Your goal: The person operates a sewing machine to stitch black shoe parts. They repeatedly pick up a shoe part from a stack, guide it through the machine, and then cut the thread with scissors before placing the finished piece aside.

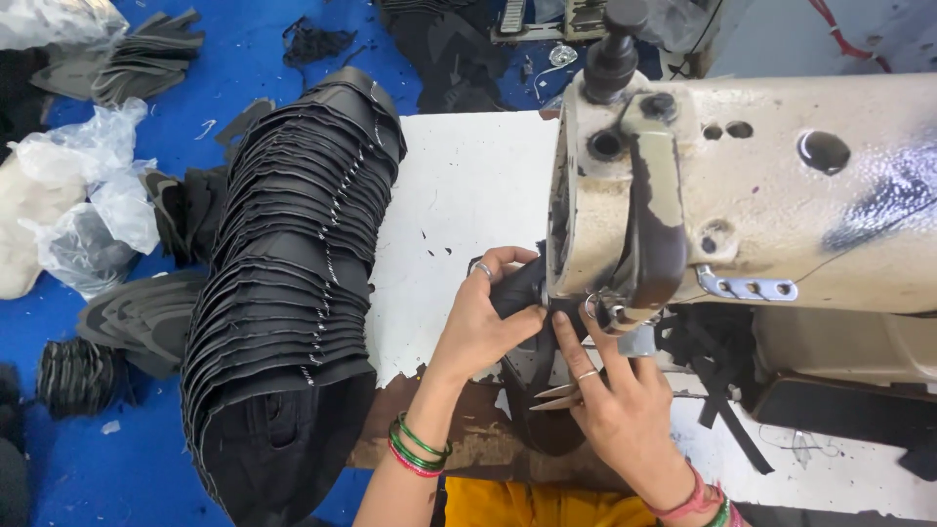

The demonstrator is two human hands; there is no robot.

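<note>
Left hand fingers are pinching the black piece at one o'clock; right hand fingers are pressing it, gripping snips.

stacked black cut pieces | crumpled plastic bags | blue floor | white tabletop
</note>
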